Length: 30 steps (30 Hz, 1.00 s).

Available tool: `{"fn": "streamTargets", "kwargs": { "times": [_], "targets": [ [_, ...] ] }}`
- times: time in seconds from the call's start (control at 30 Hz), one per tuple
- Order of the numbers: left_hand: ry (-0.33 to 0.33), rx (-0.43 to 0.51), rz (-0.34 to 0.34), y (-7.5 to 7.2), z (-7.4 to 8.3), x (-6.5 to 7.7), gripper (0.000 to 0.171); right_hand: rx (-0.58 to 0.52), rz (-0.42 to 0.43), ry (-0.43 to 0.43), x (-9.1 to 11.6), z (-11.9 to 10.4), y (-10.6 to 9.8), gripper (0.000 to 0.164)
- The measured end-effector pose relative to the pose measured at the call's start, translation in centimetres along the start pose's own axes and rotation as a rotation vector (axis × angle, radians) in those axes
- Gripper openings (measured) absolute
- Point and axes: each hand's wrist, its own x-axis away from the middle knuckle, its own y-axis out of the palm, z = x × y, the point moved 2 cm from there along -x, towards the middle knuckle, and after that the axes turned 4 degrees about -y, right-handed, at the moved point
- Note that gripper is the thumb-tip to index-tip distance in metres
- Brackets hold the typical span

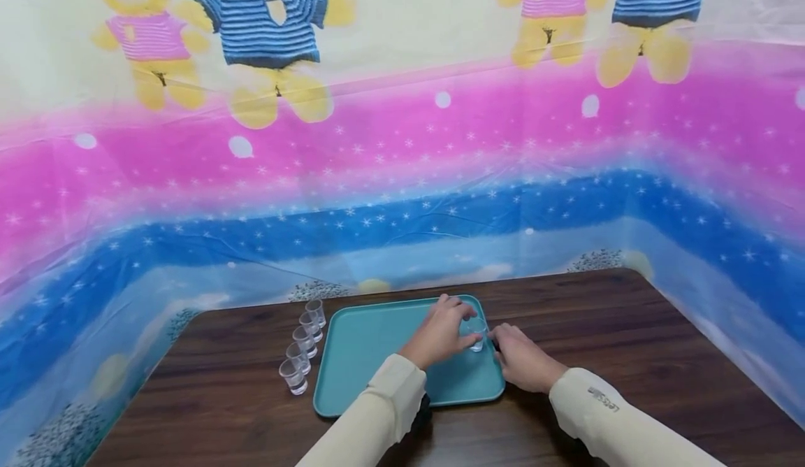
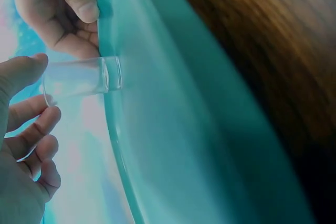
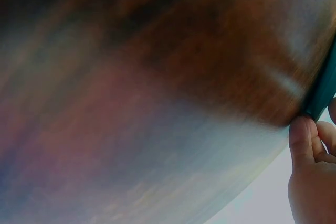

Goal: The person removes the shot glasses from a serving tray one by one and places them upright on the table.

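A small clear shot glass (image 1: 476, 342) stands upright near the right edge of a green rectangular tray (image 1: 371, 341). The left hand (image 1: 438, 332) reaches over the tray, its thumb and fingertips at opposite sides of the glass's rim, as the left wrist view shows. At the tray's right edge, the right hand (image 1: 525, 358) has its fingers curled, with thumb and fingertips on the tray's rim (image 3: 321, 90). In the left wrist view the right hand (image 2: 60, 11) appears just beyond the shot glass (image 2: 79, 80).
Several more clear shot glasses (image 1: 305, 342) form a row on the dark wooden table (image 1: 597, 327), along the tray's left side. A printed cloth (image 1: 402, 138) with bears hangs behind and around the table.
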Motion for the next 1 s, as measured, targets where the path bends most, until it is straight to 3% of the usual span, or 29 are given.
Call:
{"fn": "streamTargets", "kwargs": {
  "times": [0.4,1.0],
  "targets": [
    [-0.028,0.057,0.005,-0.7,-1.3,1.0,0.028,-0.004,-0.016,-0.014,-0.2,-1.1,0.1,0.024],
    [-0.028,0.059,0.136,-5.8,-5.1,6.8,0.024,-0.008,0.002,0.010,0.4,-0.5,-0.1,0.028]
  ]
}}
